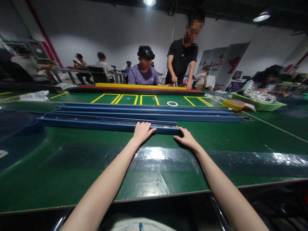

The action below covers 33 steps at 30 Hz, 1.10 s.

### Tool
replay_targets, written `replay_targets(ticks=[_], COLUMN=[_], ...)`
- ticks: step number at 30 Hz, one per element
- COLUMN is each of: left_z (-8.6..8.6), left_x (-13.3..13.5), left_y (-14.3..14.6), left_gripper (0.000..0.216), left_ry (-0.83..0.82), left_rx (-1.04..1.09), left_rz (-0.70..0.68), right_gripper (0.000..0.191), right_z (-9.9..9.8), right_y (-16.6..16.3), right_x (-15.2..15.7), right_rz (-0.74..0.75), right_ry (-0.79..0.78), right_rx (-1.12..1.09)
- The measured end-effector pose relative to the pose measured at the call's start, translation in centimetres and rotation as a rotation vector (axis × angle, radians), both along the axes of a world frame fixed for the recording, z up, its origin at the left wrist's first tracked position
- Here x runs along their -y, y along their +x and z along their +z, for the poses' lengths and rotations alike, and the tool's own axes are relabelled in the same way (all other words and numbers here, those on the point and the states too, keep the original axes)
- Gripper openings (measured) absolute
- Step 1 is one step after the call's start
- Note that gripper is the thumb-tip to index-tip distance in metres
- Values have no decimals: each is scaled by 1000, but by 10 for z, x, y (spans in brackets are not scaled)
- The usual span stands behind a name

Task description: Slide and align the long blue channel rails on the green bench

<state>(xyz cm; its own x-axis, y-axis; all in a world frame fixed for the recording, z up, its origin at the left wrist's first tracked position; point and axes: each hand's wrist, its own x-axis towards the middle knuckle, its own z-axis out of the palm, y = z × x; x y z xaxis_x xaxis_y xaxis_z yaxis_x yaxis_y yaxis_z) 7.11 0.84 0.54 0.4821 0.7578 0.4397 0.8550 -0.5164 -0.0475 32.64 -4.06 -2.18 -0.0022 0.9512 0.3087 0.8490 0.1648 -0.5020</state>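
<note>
A long blue channel strip (108, 125) lies across the green table, its right end in front of me. My left hand (142, 131) grips it near that end, fingers over the top edge and thumb along the near side. At the very end, my right hand (186, 138) curls its fingers about the corner, with the thumb low on the near side. Just behind lie more blue channel strips (204, 117), side by side and nearly parallel. A clear plastic sheet (96, 160) lies flat and shiny between my arms and the strip.
Across the green table (240, 138) lie a yellow strip (139, 86), a white ring (172, 104) and yellow tape lines. A green tray (271, 105) with clear coils stands right, beside a yellow tray (232, 105). A seated person (144, 75) and a standing person (183, 61) are opposite.
</note>
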Motion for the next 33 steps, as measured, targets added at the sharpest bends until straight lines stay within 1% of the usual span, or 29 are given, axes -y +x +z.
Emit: replay_targets(ticks=[7,11,17,24,29,33], left_z=[1,1,4,5,7,7], left_x=[1,1,2,3,3,0], left_y=[0,0,1,1,0,0], left_gripper=[43,42,40,41,43,43], left_ry=[-7,-27,-77,-84,-98,-109], left_rx=[8,19,42,34,33,52], left_rz=[-3,-7,-27,-17,-5,-2], right_gripper=[50,50,48,47,42,45], right_z=[-2,0,2,0,1,14], right_y=[-1,-4,-5,-4,-6,-9], right_x=[-3,-2,-2,-3,-2,0], right_rz=[-36,-58,-52,-42,-22,-76], right_ry=[25,24,22,29,87,179], right_rx=[-28,-28,-7,1,-30,-107])
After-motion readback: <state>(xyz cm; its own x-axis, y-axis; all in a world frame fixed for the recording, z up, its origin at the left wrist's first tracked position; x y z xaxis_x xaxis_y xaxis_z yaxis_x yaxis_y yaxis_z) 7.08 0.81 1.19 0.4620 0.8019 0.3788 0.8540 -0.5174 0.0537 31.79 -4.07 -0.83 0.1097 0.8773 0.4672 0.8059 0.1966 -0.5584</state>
